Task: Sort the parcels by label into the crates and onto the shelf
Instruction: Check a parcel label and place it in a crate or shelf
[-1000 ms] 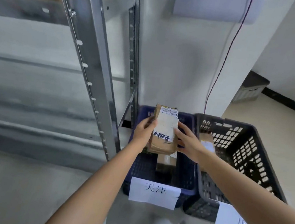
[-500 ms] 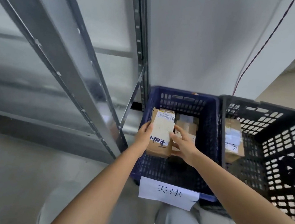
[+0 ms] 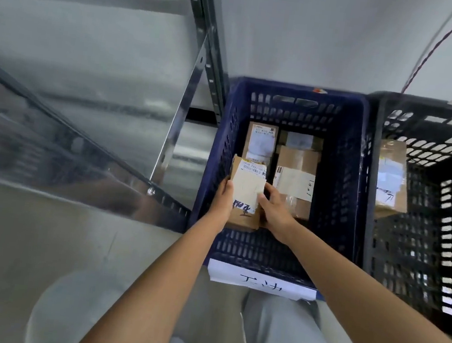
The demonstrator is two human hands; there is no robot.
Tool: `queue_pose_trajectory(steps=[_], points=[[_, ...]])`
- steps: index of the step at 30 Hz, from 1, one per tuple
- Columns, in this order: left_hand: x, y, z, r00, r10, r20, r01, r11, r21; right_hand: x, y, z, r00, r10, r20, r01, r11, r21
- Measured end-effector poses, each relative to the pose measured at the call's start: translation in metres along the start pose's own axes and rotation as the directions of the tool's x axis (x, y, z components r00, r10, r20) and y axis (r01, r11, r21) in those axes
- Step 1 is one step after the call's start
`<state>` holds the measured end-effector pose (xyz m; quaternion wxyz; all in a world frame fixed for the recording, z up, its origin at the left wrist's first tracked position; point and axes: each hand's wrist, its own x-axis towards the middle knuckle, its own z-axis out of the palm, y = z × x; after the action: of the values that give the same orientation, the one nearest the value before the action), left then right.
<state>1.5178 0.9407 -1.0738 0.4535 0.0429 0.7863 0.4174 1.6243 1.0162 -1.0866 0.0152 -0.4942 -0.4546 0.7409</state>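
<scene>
Head camera looks down into a blue crate (image 3: 299,95) on the floor, with a black crate (image 3: 443,198) right beside it on the right. Both arms reach down into the blue crate. The left hand (image 3: 224,199) and the right hand (image 3: 274,211) hold 1 brown parcel (image 3: 246,193) between them — the left hand presses on its left edge and the right hand's fingers (image 3: 266,196) press on its right edge, so the parcel is pinched from both sides. The parcel has a white label with dark writing on it, and it sits low inside the crate, near the left wall at the front. I cannot tell if it touches the bottom. 3 more parcels lie in the blue crate behind and beside it: 1 (image 3: 260,141) at the back left, 1 (image 3: 295,177) on the right, and 1 (image 3: 299,141) poking out behind that. A paper sign (image 3: 262,282) with writing hangs on the front of the blue crate. The black crate holds 1 parcel (image 3: 390,177) too. A metal shelf (image 3: 86,97) stands to the left — shiny and grey. Grey trousers show at the bottom.
</scene>
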Motion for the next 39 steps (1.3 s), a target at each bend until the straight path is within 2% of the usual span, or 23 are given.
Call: queue_pose_trajectory(steps=[4, 13, 25, 28, 34, 39], points=[[0.015, -0.014, 0.003, 0.999, -0.040, -0.015, 0.040, 0.999, 0.006, 0.018, 0.018, 0.000, 1.000, -0.006, 0.012, 0.007, 1.000, -0.025], [0.031, -0.035, 0.023, 0.994, -0.069, 0.085, 0.069, 0.998, 0.002, 0.037, 0.042, -0.012, 0.997, -0.039, -0.072, 0.030, 0.992, -0.122], [0.066, -0.069, 0.026, 0.988, -0.127, 0.083, 0.129, 0.992, -0.018, 0.071, 0.078, -0.016, 0.990, 0.114, -0.084, -0.112, 0.993, 0.025], [0.078, -0.077, 0.024, 0.989, -0.131, 0.066, 0.132, 0.991, -0.003, 0.075, 0.084, -0.017, 0.994, 0.081, -0.075, -0.076, 0.995, 0.063], [0.077, -0.077, 0.034, 0.994, -0.094, -0.057, 0.094, 0.996, 0.006, 0.073, 0.086, -0.011, 0.989, 0.023, -0.145, -0.006, 0.993, 0.119], [0.081, -0.081, 0.024, 0.989, -0.147, 0.015, 0.147, 0.987, -0.061, 0.074, 0.089, -0.018, 0.997, 0.050, -0.063, -0.038, 0.984, 0.176]])
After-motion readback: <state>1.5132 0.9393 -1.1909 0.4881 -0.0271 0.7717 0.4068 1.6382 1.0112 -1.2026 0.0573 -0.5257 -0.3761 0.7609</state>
